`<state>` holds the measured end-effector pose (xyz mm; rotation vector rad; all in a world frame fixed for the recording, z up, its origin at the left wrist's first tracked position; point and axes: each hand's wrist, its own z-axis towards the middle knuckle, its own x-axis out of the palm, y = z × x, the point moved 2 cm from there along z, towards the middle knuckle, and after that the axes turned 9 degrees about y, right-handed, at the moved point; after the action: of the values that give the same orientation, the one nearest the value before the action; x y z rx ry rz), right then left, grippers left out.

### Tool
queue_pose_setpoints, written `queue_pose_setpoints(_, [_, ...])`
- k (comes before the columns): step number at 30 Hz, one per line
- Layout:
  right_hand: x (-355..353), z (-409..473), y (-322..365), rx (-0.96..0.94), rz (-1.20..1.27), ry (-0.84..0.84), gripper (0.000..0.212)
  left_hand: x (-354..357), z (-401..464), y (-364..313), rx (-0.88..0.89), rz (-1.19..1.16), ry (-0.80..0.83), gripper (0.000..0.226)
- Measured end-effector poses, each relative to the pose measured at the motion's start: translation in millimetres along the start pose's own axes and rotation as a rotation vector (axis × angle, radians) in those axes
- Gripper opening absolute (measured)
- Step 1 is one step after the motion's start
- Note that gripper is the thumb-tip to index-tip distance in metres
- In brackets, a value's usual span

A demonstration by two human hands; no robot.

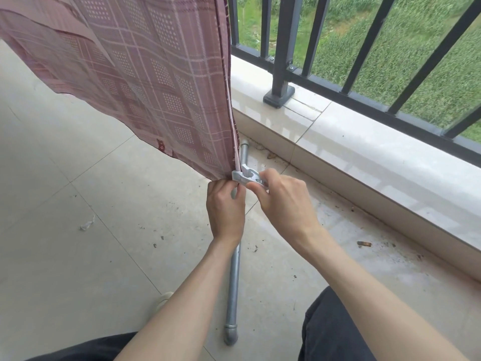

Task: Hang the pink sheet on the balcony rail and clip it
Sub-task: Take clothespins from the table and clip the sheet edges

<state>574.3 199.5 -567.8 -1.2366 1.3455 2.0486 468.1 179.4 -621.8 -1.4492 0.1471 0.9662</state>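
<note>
left hand [226,207] pinches lower corner of pink sheet [145,82]; right hand [282,201] grips grey clip [246,176], clip jaws at sheet edge. sheet hangs beside balcony rail [294,43], above metal pipe [235,272] on floor.

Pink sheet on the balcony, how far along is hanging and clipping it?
Done: the pink sheet already hangs down in front of the railing. In hand: the left hand pinches its lower corner while the right hand holds a grey clip at that edge. Left: releasing the clip; other clips aren't visible.
</note>
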Motion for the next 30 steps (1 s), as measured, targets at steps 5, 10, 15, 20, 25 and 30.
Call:
queue_pose_setpoints(5, [0, 1, 8, -0.012, -0.016, -0.016, 0.034, 0, 2, -4, 0.110, 0.099, -0.021, 0.025])
queue_pose_setpoints(10, [2, 9, 6, 0.012, -0.044, -0.052, 0.031, 2, 1, -3, 0.070, 0.075, -0.022, 0.016])
queue_pose_setpoints(15, [5, 10, 2, 0.061, 0.034, 0.064, 0.034, 1, -2, 0, 0.008, 0.056, 0.001, 0.008])
queue_pose_setpoints(20, [-8, 2, -5, 0.166, 0.106, 0.144, 0.051, -7, -10, -1, -0.111, 0.070, 0.165, 0.017])
queue_pose_setpoints(25, [-21, -34, -9, 0.417, -0.013, 0.286, 0.061, -45, -31, -7, -0.048, 0.291, 0.621, 0.039])
queue_pose_setpoints(30, [-72, -68, 40, 0.546, -0.144, 0.433, 0.073, -112, -42, -59, 0.157, 0.560, 0.963, 0.057])
